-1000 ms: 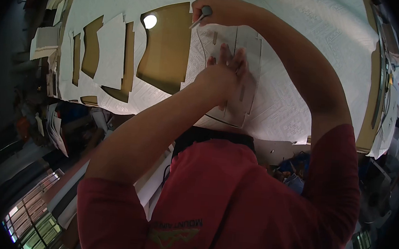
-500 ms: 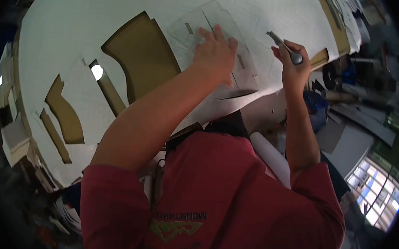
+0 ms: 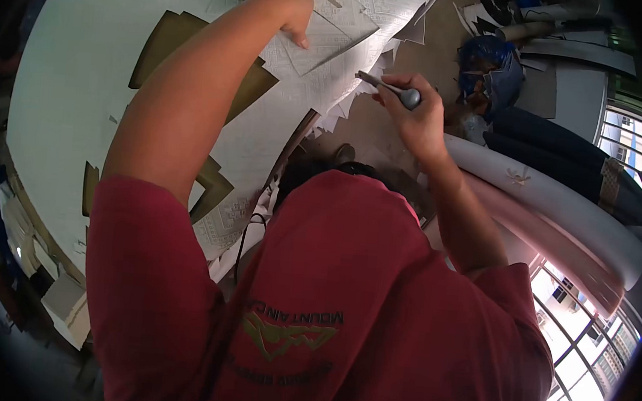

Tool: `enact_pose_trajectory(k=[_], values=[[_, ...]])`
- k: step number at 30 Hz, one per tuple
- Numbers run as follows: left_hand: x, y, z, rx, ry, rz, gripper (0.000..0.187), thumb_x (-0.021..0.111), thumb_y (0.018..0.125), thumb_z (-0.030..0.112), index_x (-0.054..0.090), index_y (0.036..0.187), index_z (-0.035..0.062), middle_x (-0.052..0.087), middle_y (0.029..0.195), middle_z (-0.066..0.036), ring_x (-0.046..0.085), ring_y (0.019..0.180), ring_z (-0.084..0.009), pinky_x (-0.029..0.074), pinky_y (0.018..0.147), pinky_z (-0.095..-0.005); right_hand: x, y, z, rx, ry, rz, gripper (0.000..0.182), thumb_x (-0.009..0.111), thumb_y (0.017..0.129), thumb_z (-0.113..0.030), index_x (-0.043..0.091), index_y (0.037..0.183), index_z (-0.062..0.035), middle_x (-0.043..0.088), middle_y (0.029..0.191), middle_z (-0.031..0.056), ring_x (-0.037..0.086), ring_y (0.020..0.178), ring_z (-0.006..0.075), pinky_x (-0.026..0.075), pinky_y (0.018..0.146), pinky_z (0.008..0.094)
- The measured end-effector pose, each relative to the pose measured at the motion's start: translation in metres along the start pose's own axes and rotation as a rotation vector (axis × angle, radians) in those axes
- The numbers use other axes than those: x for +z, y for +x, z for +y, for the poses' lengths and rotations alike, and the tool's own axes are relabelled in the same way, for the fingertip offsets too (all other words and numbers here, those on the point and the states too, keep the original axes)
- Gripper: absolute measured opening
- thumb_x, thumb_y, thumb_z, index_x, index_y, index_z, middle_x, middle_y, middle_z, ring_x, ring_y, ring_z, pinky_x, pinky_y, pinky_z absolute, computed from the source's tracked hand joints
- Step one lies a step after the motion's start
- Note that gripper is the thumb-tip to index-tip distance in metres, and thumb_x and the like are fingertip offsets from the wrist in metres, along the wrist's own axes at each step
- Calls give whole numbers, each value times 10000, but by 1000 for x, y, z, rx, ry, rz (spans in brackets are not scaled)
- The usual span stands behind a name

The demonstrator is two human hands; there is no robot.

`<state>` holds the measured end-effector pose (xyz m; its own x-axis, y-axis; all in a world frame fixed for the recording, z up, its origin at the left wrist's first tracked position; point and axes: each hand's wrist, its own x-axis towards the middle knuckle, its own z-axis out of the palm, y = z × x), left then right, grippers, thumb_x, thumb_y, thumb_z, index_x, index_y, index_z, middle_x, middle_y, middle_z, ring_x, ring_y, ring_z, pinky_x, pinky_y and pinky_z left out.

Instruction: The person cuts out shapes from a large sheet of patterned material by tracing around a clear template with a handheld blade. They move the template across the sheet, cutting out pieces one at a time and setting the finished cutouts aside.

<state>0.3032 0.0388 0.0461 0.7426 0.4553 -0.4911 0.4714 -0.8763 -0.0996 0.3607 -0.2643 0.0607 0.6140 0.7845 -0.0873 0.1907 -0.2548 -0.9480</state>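
My left hand [image 3: 287, 8] lies with its fingers spread on a clear template [image 3: 335, 37] that has slots in it, at the top of the pale patterned sheet [image 3: 266, 132]. In my right hand [image 3: 418, 118] is a pen-like tool with a rounded grey end [image 3: 410, 98]; its tip points left, near the sheet's right edge and apart from the template. Under and beside my left forearm are olive-brown cut shapes [image 3: 252, 93], partly hidden by the arm.
Large rolls of material [image 3: 562, 208] lie at the right, near a barred window [image 3: 577, 345]. A blue plastic bag [image 3: 493, 71] sits on the floor beyond the table edge. Stacked boards [image 3: 64, 301] stand at the lower left.
The view has shifted and turned. The template and my left hand now appear higher and further left, and my right hand with the tool appears lower and further left, beyond the sheet's edge.
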Motion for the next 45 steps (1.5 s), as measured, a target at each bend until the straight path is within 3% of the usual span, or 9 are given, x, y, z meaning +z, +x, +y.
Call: enact_pose_trajectory(k=[3, 5, 12, 14, 18, 20, 21, 23, 45], values=[[8, 5, -6, 16, 108, 127, 1192, 970, 624, 504, 337, 1510, 20, 469, 1406, -451, 526, 1291, -586, 489, 1061, -574, 3, -8, 7, 8, -4, -42, 176, 721, 944, 13, 670, 1112, 23, 745, 995, 106, 739, 946, 155, 578, 826, 279], [3, 0, -7, 20, 50, 102, 1192, 970, 618, 500, 335, 1531, 71, 459, 1426, -413, 538, 1276, -578, 495, 1058, -566, 9, -13, 15, -77, -8, 8, 159, 780, 914, -88, 728, 1052, -29, 749, 855, 68, 680, 748, 91, 541, 681, 279], [4, -13, -17, 61, -17, 153, 1203, 960, 615, 505, 323, 1579, 168, 455, 1461, -317, 573, 1240, -541, 506, 1053, -540, 31, -13, 8, -126, -39, -35, 153, 770, 930, -49, 726, 1071, -9, 744, 899, 60, 635, 762, 77, 523, 698, 260], [-1, -16, -13, 35, 4, 141, 1195, 945, 629, 527, 323, 1584, 165, 440, 1480, -311, 567, 1264, -519, 511, 1051, -523, 38, -9, 5, -104, -85, 18, 154, 791, 899, -130, 741, 1031, -69, 760, 829, 111, 750, 709, 225, 574, 666, 344], [9, -11, -25, 83, -80, 161, 1197, 942, 635, 527, 316, 1587, 163, 438, 1483, -300, 532, 1306, -521, 511, 1050, -512, 56, -6, -14, -58, -139, 61, 153, 789, 899, -145, 744, 1027, -75, 762, 838, 117, 757, 726, 240, 583, 682, 344], [27, -10, -24, 100, -93, 146, 1200, 940, 635, 534, 313, 1586, 157, 432, 1488, -303, 521, 1314, -524, 505, 1050, -527, 68, -6, -21, -103, -168, 57, 177, 783, 932, -125, 742, 1070, -21, 747, 864, 57, 638, 729, 75, 531, 673, 268], [32, -9, -26, 103, -97, 142, 1202, 939, 635, 538, 312, 1586, 154, 429, 1490, -305, 515, 1319, -525, 502, 1051, -534, 74, -3, -21, -97, -184, 57, 177, 783, 932, -125, 742, 1070, -21, 747, 864, 57, 638, 729, 75, 531, 673, 268], [45, -12, -24, 116, -109, 121, 1205, 937, 636, 546, 310, 1585, 147, 423, 1495, -308, 503, 1328, -527, 496, 1051, -549, 83, -3, -20, -172, -235, 114, 177, 790, 894, -163, 753, 1050, -88, 767, 860, 120, 754, 732, 264, 587, 692, 357], [-6, -13, -2, 99, 39, 43, 1253, 916, 637, 627, 288, 1572, 79, 357, 1548, -345, 375, 1425, -552, 431, 1059, -708, 103, 12, -42, -250, -505, 78, 131, 785, 864, -111, 720, 961, -51, 751, 829, 138, 749, 749, 323, 584, 675, 384]])
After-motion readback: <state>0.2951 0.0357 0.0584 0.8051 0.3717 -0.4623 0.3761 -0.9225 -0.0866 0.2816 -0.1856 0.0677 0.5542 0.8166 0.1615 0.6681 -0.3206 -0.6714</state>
